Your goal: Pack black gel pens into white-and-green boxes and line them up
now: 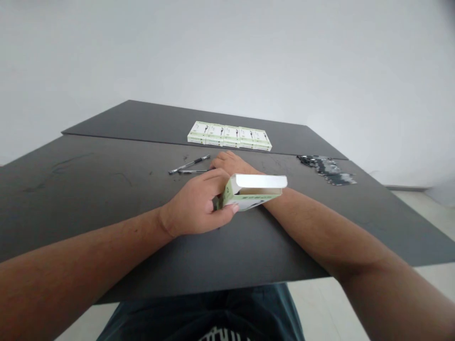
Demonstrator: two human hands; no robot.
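Observation:
My left hand (199,201) grips a small white and green cardboard box (258,203) above the table, thumb below and fingers along its side. The box's end faces me, with its white flap (261,181) raised and a gap into the inside showing. Beyond it, my right hand (232,163) rests low on the table, its fingers curled down at the end of a pen (192,171); my left hand hides part of those fingertips. Another clear pen with a black grip (190,164) lies slantwise just beyond the first.
Several matching boxes (231,135) lie side by side in a row at the back. To the right, many black and clear pens (327,169) are spread in a pile. A seam crosses the dark grey table (117,189), and a white wall (227,57) stands behind it.

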